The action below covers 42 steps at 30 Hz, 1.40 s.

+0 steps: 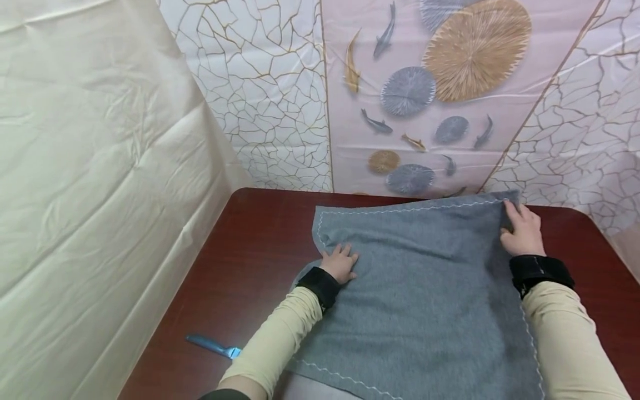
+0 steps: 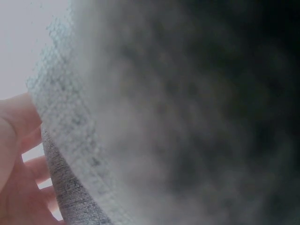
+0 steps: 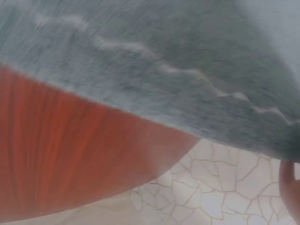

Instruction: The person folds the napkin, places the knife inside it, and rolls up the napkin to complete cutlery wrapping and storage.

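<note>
Dark red tabletop (image 1: 250,250) fills the corner in front of me, with cream sheeting on the left wall and a cracked-tile and fish print hanging behind. On it lies the grey cloth (image 1: 425,289), spread nearly flat, its white zigzag stitching running along the far edge and down the right side.

My left hand (image 1: 340,264) rests on the cloth near its left edge, fingers fairly straight and pressing down, not curled round anything. In the left wrist view the cloth's edge sits just beside my fingers (image 2: 28,173). My right hand (image 1: 522,228) is at the far right corner, fingers curled over the fabric there, so I judge it is pinching that corner; the right wrist view shows the stitched edge lifted a little above the table.

The cloth's far edge runs left to right between my hands, and the free far left corner lies just beyond my left hand, which is the nearer one to it. A blue tool (image 1: 212,346) lies on the table well to the left, beside my sleeve.
</note>
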Motion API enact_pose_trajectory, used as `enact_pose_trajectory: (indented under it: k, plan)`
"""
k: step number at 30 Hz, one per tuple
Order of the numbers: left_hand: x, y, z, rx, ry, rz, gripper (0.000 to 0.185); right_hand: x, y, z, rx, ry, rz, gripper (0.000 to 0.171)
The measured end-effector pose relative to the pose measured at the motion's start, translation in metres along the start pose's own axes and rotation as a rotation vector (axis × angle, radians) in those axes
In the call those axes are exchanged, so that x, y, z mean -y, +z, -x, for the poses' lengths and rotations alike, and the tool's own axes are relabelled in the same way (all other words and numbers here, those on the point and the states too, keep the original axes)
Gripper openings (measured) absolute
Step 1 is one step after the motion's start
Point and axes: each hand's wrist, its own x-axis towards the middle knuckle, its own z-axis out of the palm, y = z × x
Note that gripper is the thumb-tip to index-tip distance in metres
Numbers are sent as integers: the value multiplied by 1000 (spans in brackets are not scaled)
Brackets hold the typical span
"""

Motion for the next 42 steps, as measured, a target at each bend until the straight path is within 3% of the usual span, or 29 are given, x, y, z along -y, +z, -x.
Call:
enact_pose_trajectory:
  k: [4,7,13,16,18,22,24,26,28,30,35,39,42]
  plan:
    - [-5,-2,4,4,17,-2,56,-7,6,12,67,86,81,71]
    - [-5,0,2,-8,17,-7,56,-5,16,22,97,132,131,67]
    - [1,6,-7,-11,-5,-7,57,16,54,49,133,55,226,45]
    - [3,3,-8,20,-3,26,59,33,60,65,194,45,238,49]
    - [8,1,-10,26,37,69,58,42,59,73,227,41,248,55]
    - [29,-6,-9,-93,152,164,45,59,58,91,292,29,296,70]
    - [41,-10,-2,-181,174,206,33,68,59,100,320,14,315,77]
    - [51,-13,7,-227,173,239,23,74,61,109,362,7,323,84]
    - [58,-14,19,-212,164,249,20,80,64,114,399,4,324,90]
    - [63,-13,31,-147,157,238,26,83,66,118,433,16,316,95]
    - [65,-7,57,17,121,192,68,78,65,123,469,19,303,103]
    - [67,-5,69,57,77,169,93,73,64,126,493,12,279,106]
    - [71,-6,73,67,49,149,91,71,64,127,515,11,268,107]
